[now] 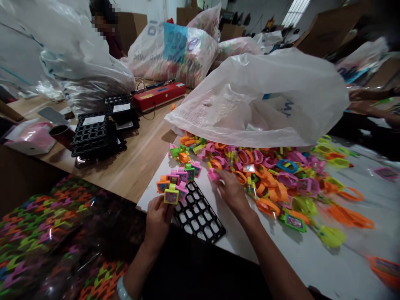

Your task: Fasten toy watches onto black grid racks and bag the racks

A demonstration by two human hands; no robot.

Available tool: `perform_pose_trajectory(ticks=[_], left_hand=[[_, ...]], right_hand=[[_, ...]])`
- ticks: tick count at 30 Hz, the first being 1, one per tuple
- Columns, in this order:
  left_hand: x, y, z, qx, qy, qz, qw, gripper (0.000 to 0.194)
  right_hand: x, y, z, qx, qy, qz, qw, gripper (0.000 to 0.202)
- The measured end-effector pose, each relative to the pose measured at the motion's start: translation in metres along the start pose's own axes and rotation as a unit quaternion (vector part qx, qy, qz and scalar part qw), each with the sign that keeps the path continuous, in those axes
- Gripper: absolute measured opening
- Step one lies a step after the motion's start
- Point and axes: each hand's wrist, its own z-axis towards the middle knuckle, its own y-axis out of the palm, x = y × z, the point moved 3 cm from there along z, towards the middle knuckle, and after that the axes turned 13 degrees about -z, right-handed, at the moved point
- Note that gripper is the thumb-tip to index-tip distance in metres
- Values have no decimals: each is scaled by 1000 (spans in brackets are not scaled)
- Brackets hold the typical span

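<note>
A black plastic grid tray (204, 216) lies slanted on the white tabletop, with several toy watches standing in a cluster over its far left end. My left hand (158, 218) is at the tray's left edge, fingers closed at the lower edge of a yellow-green toy watch (171, 196); the fingertips are partly hidden behind it. An orange toy watch (163, 184) and pink ones stand just beyond. To the right of the tray, my right hand (233, 191) pinches a pink toy watch (213, 175) at the near side of a loose pile of colourful toy watches (268, 179).
A large translucent bag (259, 96) lies open behind the pile. Stacked black trays (90, 133) and a red sealer-like device (159, 96) occupy the wooden table. At lower left are many colourful plastic pieces (46, 233). A person (108, 29) is at back left; another person's arm (368, 106) shows at right.
</note>
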Motion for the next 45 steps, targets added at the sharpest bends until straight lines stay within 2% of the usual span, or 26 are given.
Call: perform_pose_trajectory(ticks=[2,3,6,8,10,14,16,18,20,21,24,26,29,31,33,36,39,42,45], left_hand=[[-1,0,0,-1,-2,0,1000,17],[-1,1,1,-2,-2,-2,1000,16],[-1,0,1,-4,1,-5,1000,17],[0,-1,2,-6,0,-4,1000,16],[1,-1,2,-8,0,-2,1000,16],[4,-1,2,1,18,5,1000,15],[4,-1,2,3,22,8,1000,16],[3,-1,2,3,21,11,1000,16],[2,-1,2,-2,17,11,1000,17],[1,-1,2,-5,15,10,1000,17],[1,-1,3,-11,11,4,1000,17],[2,-1,3,-7,14,2,1000,17],[2,-1,3,-2,14,10,1000,17],[2,-1,3,-5,10,14,1000,16],[3,0,3,-10,7,11,1000,17],[4,0,4,-14,7,7,1000,18],[5,1,4,-5,16,23,1000,18],[6,2,4,-1,23,36,999,18],[6,2,4,-1,28,32,999,18]], right_hand=[[2,0,2,-57,-18,22,998,29],[1,-1,3,-62,-20,15,998,32],[-4,1,15,-50,-40,-94,994,37],[-4,8,24,-83,-65,-166,981,31],[0,12,27,-101,-70,-182,975,24],[12,4,11,-36,-44,-139,989,19],[15,1,-2,-69,-43,-130,988,15],[15,2,-11,-142,-39,-111,983,17],[13,4,-16,-182,-15,-80,980,21],[12,4,-17,-179,6,-58,982,23],[4,5,-18,-126,107,79,983,21],[-8,9,-21,-114,165,231,952,24],[-36,25,-24,-143,160,401,891,31],[-53,38,-25,-171,137,448,867,30],[-63,50,-25,-196,132,455,859,25],[-66,59,-26,-200,105,398,889,15],[-65,56,-30,-147,81,338,926,12],[-62,54,-34,-106,107,319,936,19],[-58,54,-33,-96,118,297,943,23]])
